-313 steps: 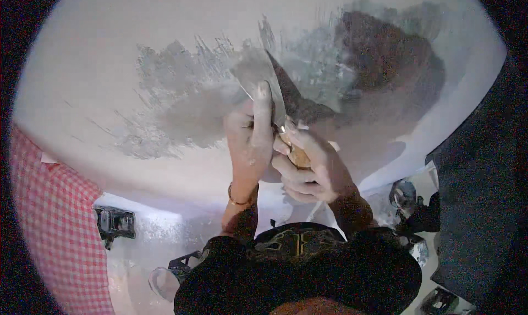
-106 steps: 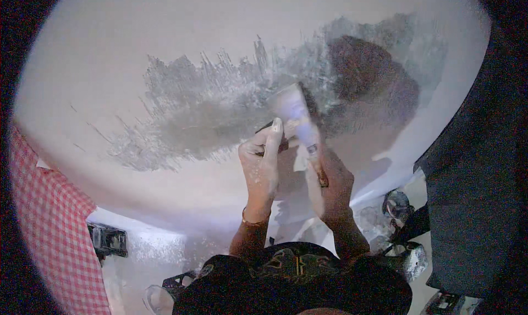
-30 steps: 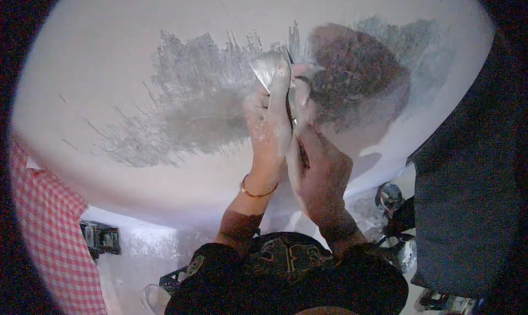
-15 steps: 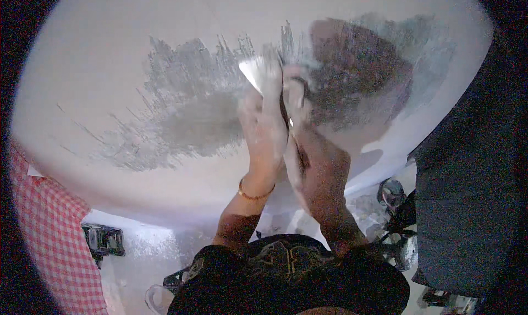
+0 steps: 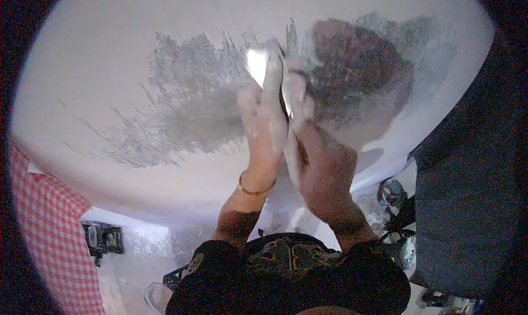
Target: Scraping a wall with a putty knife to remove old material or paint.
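Side by side, both my hands press together over a large pale surface (image 5: 132, 18) with grey streaked patches (image 5: 214, 114). My left hand (image 5: 264, 106), with a beaded bracelet (image 5: 254, 190) on the wrist, has its fingers pointing away from me along a thin, shiny flat sheet (image 5: 257, 66) that glares bright white. What exactly the sheet is does not show. My right hand (image 5: 305, 122) is closed right against the left, with a shiny edge (image 5: 287, 95) showing between them. Its palm side is hidden. Whitish dust coats the fingers.
A red-and-white checked cloth (image 5: 44, 232) hangs at the left, and a dark cloth (image 5: 467, 216) at the right. Below the surface's near edge lie a black object (image 5: 103, 238) on the left and dark clutter (image 5: 393, 199) on the right. My shadow falls across the right patch.
Both hands have shifted slightly, the right wrist a little to the right. More of the bright sheet shows beside the left fingers. The grip stays the same.
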Demonstrator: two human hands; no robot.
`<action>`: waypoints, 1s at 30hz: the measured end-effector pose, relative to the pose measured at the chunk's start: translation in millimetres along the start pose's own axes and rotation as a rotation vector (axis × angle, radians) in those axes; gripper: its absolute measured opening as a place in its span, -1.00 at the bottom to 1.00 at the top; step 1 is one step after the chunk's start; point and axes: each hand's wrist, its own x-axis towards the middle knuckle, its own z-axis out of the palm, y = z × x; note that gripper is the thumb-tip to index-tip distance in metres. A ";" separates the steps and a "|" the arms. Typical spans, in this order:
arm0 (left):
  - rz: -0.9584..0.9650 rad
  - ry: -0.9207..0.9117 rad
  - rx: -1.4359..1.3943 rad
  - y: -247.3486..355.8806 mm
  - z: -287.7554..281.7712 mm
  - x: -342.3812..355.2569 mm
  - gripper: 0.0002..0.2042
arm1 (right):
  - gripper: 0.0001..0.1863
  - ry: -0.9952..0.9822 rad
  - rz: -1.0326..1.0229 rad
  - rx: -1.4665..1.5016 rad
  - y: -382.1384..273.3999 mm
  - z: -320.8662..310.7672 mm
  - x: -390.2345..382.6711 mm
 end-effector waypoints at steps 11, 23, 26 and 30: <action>-0.047 0.033 0.088 -6.5 -13.6 -9.9 -0.58 | -0.88 -0.047 0.029 0.013 -4.8 3.6 -4.9; -0.049 -0.042 0.074 -10.6 -11.4 -9.4 -0.57 | -0.59 -0.037 0.080 0.039 1.0 -1.1 -2.5; -0.059 -0.044 0.063 -8.1 -13.0 -10.1 -0.57 | -0.53 -0.091 0.064 0.068 7.9 -2.9 -3.9; -0.063 -0.041 0.078 -5.7 -15.0 -12.7 -0.57 | -0.50 -0.191 0.094 0.132 11.1 -5.0 -2.5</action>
